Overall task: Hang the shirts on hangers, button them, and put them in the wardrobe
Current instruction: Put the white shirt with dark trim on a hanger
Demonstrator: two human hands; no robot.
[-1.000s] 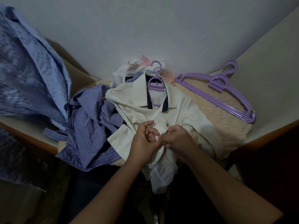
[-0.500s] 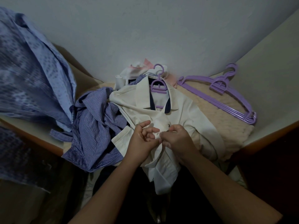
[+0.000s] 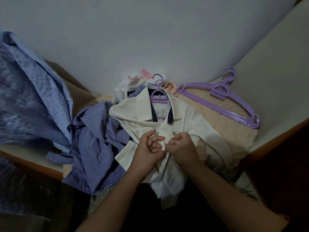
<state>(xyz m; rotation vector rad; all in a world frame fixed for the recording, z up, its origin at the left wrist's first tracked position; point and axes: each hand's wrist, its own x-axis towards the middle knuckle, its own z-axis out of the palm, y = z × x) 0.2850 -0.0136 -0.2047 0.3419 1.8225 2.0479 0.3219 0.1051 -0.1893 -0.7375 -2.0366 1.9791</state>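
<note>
Cream shirt [image 3: 189,118]: I see it lying front-up on the padded beige surface [image 3: 222,114] against the wall, threaded on a purple hanger [image 3: 158,97] whose hook shows above the collar. Blue patterned shirt [image 3: 28,101] hangs at far left; striped blue shirt [image 3: 95,148] lies crumpled touching the cream shirt's left side. Spare purple hangers [image 3: 234,104] lie stacked to the right, apart from the shirt. My left hand [image 3: 148,149] and right hand [image 3: 182,146] meet at the placket, curled fingers pinching the fabric just below a dark button [image 3: 173,133].
</note>
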